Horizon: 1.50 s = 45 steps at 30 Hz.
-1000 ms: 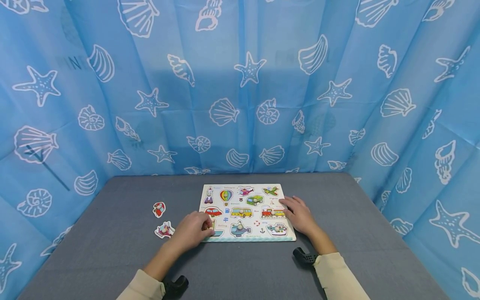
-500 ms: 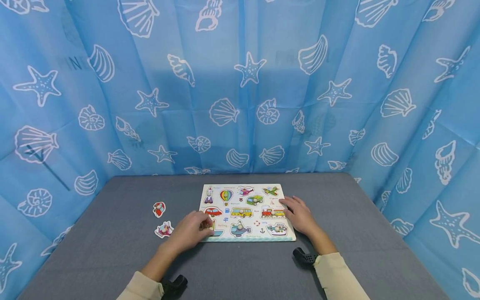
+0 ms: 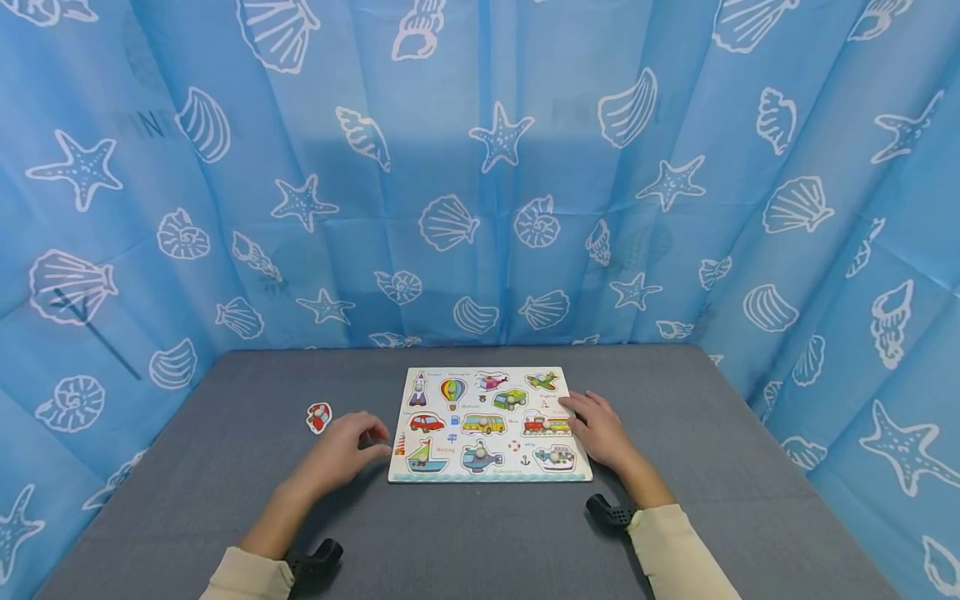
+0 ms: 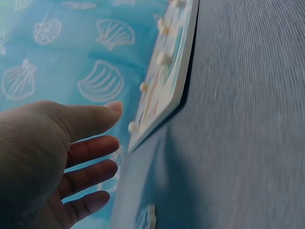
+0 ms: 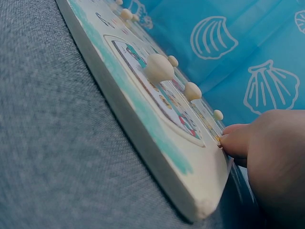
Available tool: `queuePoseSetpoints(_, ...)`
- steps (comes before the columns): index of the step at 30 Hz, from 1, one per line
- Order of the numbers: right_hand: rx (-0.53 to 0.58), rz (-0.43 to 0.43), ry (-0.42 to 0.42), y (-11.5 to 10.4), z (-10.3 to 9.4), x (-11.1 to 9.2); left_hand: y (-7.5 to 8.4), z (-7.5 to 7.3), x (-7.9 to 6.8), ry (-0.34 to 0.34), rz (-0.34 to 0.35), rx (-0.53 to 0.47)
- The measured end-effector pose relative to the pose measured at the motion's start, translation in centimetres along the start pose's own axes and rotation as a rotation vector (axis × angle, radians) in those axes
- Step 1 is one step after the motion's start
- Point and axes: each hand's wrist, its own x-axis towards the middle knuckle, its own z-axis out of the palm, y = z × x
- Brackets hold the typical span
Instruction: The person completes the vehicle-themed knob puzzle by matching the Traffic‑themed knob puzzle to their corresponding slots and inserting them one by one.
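Observation:
A white knobbed puzzle board (image 3: 491,477) with vehicle pieces lies flat on the table. Its sailboat piece (image 3: 426,458) sits at the lower left, now uncovered. My left hand (image 3: 341,454) hovers just left of the board, fingers loosely bent and parted; in the left wrist view this hand (image 4: 71,143) holds nothing. At the board's right edge rests my right hand (image 3: 600,429), fingertips touching the rim beside the train piece (image 3: 546,426). In the right wrist view its fingertips (image 5: 228,138) touch the board's edge near a ship piece (image 5: 147,86).
A loose red puzzle piece (image 3: 318,417) lies on the grey table (image 3: 480,542), beyond the left hand. The second loose piece is hidden by that hand. A blue shell-patterned curtain (image 3: 480,250) hangs around the table's back and sides.
My left hand has let go at the sailboat and moved left off the board, now covering the loose piece near the wrist. The right hand and the board have stayed put.

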Motion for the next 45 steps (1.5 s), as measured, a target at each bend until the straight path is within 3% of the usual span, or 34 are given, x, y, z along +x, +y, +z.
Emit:
queuePoseSetpoints(11,-0.006,0.002,-0.004,0.0,0.0,0.1,-3.0,-1.8,-1.8,0.044,0.009,0.072)
queuePoseSetpoints(19,-0.013,-0.002,-0.002,0.0,0.1,0.1,-4.4,-2.3,-2.7,0.017,-0.031,0.076)
queuePoseSetpoints(25,-0.001,0.000,0.006,0.1,0.1,0.0,-5.4,-2.5,-3.2,0.044,-0.033,0.087)
queuePoseSetpoints(35,-0.013,0.010,0.006,0.0,0.1,0.0,-5.6,-3.1,-3.4,-0.011,-0.083,0.129)
queuePoseSetpoints(45,-0.004,-0.002,0.013,0.0,0.1,0.0,-5.1,-3.4,-3.4,-0.034,-0.072,0.149)
